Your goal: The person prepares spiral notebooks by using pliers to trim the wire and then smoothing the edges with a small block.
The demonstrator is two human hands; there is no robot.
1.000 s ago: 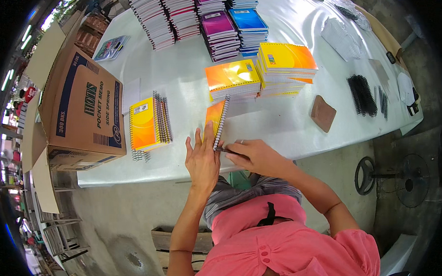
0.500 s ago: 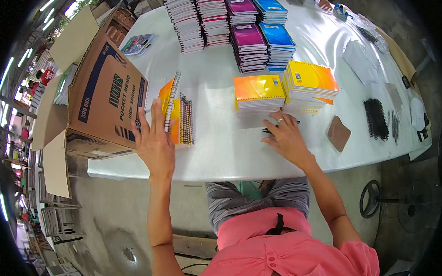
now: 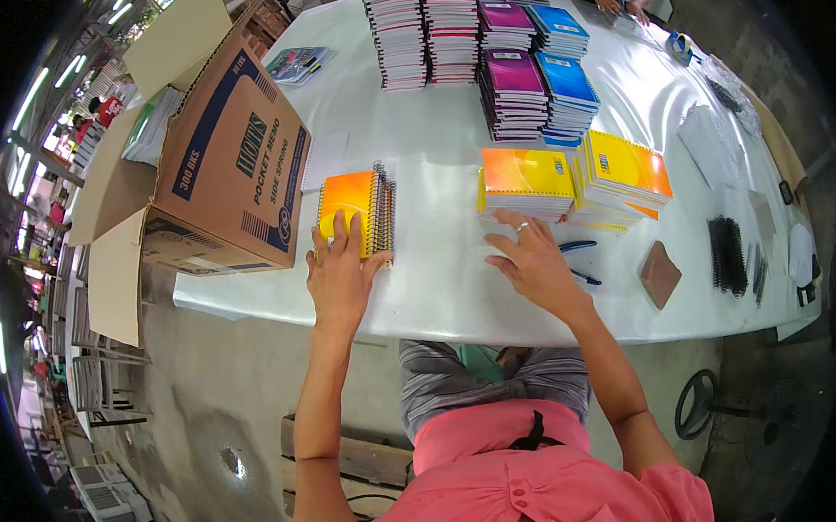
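On the left of the table is a small stack of orange-and-yellow spiral notebooks (image 3: 347, 189), metal coils bunched along its right side. My left hand (image 3: 336, 275) lies on its near part, fingers stretched over the top cover and thumb at the near right corner. My right hand (image 3: 533, 261) is open at the near edge of an orange-and-yellow notebook stack (image 3: 529, 173), fingers apart and nothing visible in them. Just right of that hand lie blue-handled pliers (image 3: 580, 245). Another yellow notebook stack (image 3: 626, 167) adjoins on the right.
An open cardboard box (image 3: 237, 163) stands at left. Tall white-paged notebook stacks (image 3: 393, 39), purple notebooks (image 3: 515, 71) and blue notebooks (image 3: 568, 78) stand at the back. At right are a brown pad (image 3: 660, 274) and black coils (image 3: 727, 256). Another person's hands (image 3: 607, 2) show at the far edge.
My left hand has come down onto the left stack, where a tilted notebook now lies flat. The pliers, earlier under my right hand's fingers, now lie free beside it. The view has shifted.
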